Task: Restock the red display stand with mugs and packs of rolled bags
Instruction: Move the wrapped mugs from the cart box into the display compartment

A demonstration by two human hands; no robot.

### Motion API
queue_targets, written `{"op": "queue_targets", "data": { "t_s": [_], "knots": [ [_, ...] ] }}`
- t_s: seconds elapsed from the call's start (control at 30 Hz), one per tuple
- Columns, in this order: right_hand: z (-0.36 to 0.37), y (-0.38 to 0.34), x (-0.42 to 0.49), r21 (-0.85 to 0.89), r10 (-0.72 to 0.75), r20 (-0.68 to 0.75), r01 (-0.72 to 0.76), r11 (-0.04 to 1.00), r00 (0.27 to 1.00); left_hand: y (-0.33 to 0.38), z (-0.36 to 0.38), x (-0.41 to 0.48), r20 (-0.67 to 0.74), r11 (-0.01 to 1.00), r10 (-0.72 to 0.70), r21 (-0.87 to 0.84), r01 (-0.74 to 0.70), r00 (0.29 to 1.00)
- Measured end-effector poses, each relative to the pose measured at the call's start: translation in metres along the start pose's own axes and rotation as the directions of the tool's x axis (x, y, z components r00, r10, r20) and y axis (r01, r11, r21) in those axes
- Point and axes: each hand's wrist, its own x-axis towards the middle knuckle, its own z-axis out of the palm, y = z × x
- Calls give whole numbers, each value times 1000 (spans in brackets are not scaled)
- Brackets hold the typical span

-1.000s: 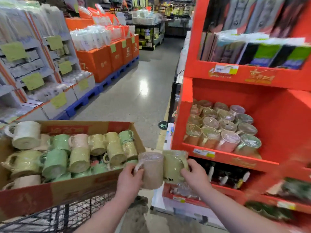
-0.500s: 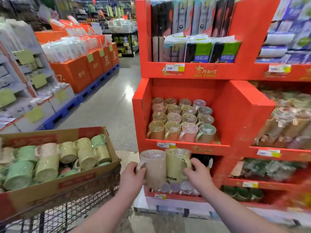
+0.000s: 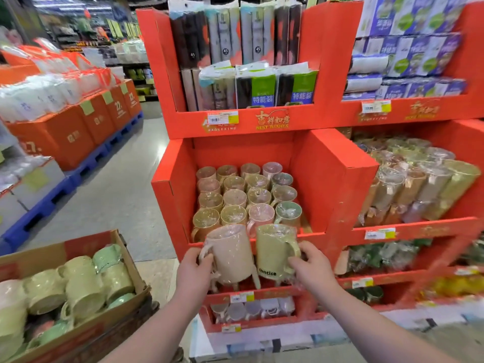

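Your left mug (image 3: pixel 230 252) and right mug (image 3: pixel 272 250) sit side by side before the display stand's (image 3: pixel 327 179) middle-shelf front edge, with shelved mugs (image 3: pixel 246 197) in rows behind. Packs of rolled bags (image 3: pixel 259 87) stand on the shelf above; the carton (image 3: pixel 78 247) lies to your left.

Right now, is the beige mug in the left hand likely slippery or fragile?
Probably slippery: glossy plastic film covers the beige mug. Likely fragile and fairly heavy, since it looks ceramic. The left hand grips its handle.

The hands (image 3: pixel 193 271) have raised two mugs (image 3: pixel 230 254), seemingly nearer the red stand (image 3: pixel 337 179).
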Motion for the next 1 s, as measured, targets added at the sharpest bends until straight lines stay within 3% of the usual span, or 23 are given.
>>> {"op": "queue_targets", "data": {
  "t_s": [0.27, 0.57, 0.7, 1.0],
  "knots": [
    [-4, -25, 61, -46, -23, -43, 21, 999, 999, 32, 26, 66, 42, 998, 40, -60, -37, 998],
    [29, -61, 135, -109, -47, -15, 46, 993, 999, 35, 16, 149, -8, 998, 53, -32, -53, 999],
    [42, -59, 157, -39, -13, -1, 13, 999, 1000, 32, 20, 170, -14, 998, 48, -39, -48, 999],
    [59, -67, 219, -105, -18, 26, 21, 994, 999, 37, 31, 196, -55, 999, 33, -15, -34, 998]
  ]
}}
